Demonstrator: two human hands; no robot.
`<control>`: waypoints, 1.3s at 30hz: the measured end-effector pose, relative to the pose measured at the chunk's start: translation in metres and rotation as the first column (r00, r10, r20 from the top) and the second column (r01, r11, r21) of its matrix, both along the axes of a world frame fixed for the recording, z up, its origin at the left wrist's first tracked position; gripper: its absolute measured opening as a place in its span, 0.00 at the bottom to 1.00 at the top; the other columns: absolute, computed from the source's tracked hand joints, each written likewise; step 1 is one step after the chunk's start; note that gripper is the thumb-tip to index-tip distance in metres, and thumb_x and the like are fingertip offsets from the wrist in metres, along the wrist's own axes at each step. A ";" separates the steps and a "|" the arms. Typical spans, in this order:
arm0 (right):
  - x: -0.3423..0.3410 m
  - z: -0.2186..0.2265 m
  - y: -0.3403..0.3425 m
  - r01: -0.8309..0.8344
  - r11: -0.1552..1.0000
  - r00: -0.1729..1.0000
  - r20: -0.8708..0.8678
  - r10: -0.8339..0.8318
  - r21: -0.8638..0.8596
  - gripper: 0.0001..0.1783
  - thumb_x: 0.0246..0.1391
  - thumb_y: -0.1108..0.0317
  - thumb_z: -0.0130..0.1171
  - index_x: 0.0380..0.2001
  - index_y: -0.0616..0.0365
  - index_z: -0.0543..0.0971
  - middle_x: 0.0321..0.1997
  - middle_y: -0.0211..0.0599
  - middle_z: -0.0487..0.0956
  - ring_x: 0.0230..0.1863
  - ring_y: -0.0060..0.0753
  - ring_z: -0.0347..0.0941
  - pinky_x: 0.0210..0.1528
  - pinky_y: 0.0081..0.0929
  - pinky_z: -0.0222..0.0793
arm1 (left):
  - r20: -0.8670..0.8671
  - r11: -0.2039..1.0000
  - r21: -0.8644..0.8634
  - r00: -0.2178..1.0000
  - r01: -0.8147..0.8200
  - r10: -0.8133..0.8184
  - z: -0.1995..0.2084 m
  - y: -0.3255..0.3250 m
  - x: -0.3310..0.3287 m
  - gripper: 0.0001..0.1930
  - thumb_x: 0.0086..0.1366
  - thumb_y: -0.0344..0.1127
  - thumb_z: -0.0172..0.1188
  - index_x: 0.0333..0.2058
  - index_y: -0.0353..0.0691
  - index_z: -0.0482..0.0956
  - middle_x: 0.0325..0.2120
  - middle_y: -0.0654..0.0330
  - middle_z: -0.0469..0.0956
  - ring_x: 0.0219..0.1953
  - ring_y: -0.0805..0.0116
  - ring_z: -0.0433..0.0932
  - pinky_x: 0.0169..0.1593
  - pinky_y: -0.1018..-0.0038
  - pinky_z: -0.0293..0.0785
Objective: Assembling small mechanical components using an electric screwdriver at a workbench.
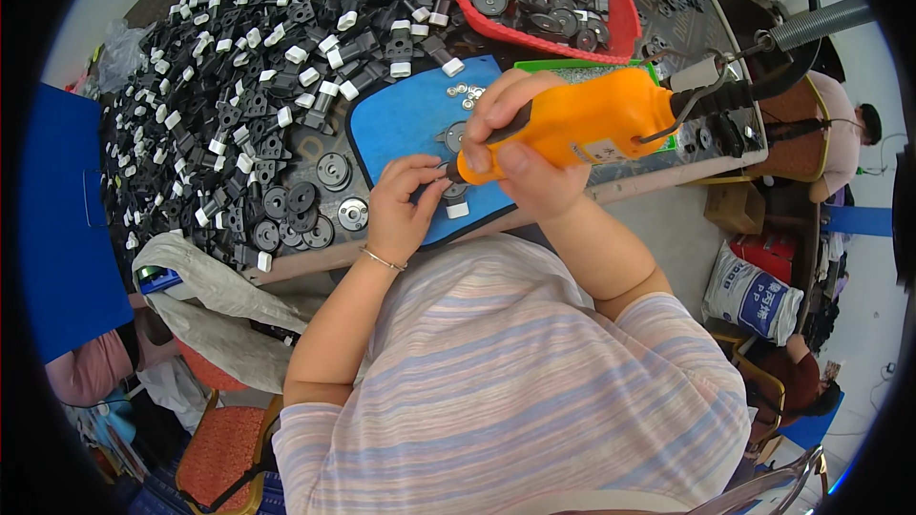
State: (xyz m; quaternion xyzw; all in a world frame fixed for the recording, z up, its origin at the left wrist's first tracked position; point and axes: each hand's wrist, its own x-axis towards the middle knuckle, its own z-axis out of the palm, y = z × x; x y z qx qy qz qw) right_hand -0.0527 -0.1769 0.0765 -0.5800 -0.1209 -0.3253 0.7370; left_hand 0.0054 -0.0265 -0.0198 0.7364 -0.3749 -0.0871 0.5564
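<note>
Dark-topped workbench with a pale front edge (668,179) is running just ahead of the torso, basically at the wrists. Blue rounded-corner mat (386,124) is sitting near that edge, bare blue showing ahead of the left hand (396,205). Grey floor (649,219) is showing past the right forearm, so the elbow is having room outward. Heap of black white-capped parts (258,67) is crowding the mat's left side; red plastic basket (625,24) and green-rimmed tray (553,65) are bounding the far and right sides.

Right hand (539,176) is gripping an orange powered screwdriver (601,119), tip angling down-left over a black part with a white end (458,210) on the mat. Left fingers are bending in at the tip; can't tell whether they're pinching anything.

Counts: screwdriver 1, basket 1, tray 1, part under the tip 1. Small silver rings (466,92) are lying clustered, several, overlapping. Heap is too dense for counting.
</note>
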 end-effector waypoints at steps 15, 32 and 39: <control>0.006 -0.004 0.002 0.052 0.994 0.999 -0.008 -0.053 -0.099 0.12 0.47 0.74 0.59 0.35 0.63 0.69 0.31 0.40 0.70 0.25 0.24 0.69 0.29 0.18 0.67 | 0.095 0.994 0.114 0.995 0.001 -0.012 0.006 -0.004 -0.001 0.25 0.40 0.35 0.74 0.39 0.36 0.77 0.37 0.54 0.76 0.42 0.55 0.74 0.45 0.68 0.71; 0.011 0.000 -0.006 -0.077 0.997 0.991 -0.108 0.073 -0.028 0.14 0.44 0.73 0.62 0.34 0.61 0.69 0.33 0.39 0.70 0.32 0.26 0.69 0.31 0.19 0.67 | 0.037 0.983 0.178 0.998 0.045 -0.052 0.004 -0.008 0.001 0.24 0.38 0.38 0.74 0.34 0.35 0.76 0.32 0.55 0.75 0.37 0.54 0.73 0.42 0.67 0.71; -0.021 0.023 -0.081 0.329 0.939 0.939 0.141 -0.314 -0.100 0.12 0.50 0.71 0.55 0.36 0.64 0.69 0.33 0.43 0.70 0.26 0.31 0.70 0.31 0.28 0.69 | 0.099 0.986 0.168 0.995 0.005 -0.022 0.001 -0.005 -0.002 0.25 0.40 0.39 0.74 0.37 0.34 0.76 0.35 0.53 0.75 0.39 0.54 0.73 0.42 0.67 0.71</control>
